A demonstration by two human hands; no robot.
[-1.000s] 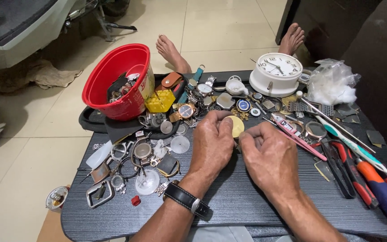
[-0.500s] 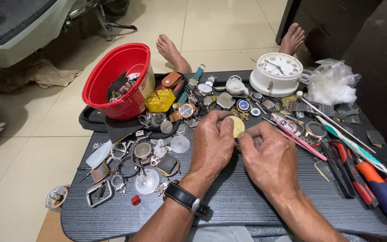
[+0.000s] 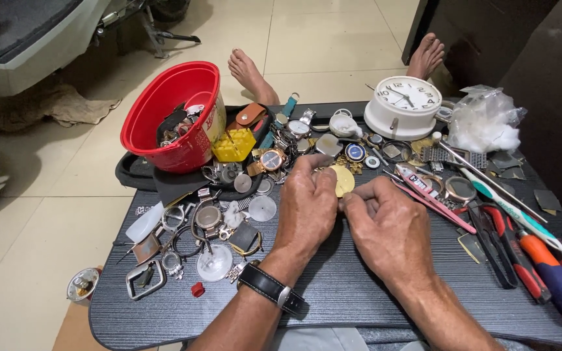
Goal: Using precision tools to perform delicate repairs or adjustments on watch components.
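- Left hand (image 3: 307,205) and right hand (image 3: 385,227) met near the middle of the dark ribbed tabletop (image 3: 333,292), fingertips together on a round gold watch dial (image 3: 343,179).
- Left fingers pinched the dial's near-left rim; right thumb and forefinger pressed together against its lower edge, possibly around a small tool, though the view was too tight to tell.
- Against the frames from half a second and one second earlier, hands and dial sat in the same spot; nothing on the table had shifted. Judged as fine, stationary work on the dial rather than any reach or transfer.
- Black-strapped wristwatch (image 3: 271,289) on the left wrist.
- Back-left corner: tilted red plastic bowl (image 3: 170,114) holding watch parts, a yellow case holder (image 3: 233,144) just beside it.
- Back edge: white alarm clock (image 3: 403,107); crumpled clear plastic bag (image 3: 486,120) toward the back-right corner.
- Right edge: red-handled pliers (image 3: 521,257) and pink tweezers (image 3: 434,198).
- Left side: loose watch cases, crystals and buckles.
- Pale tiled floor (image 3: 47,214) beyond; two bare feet past the back edge.
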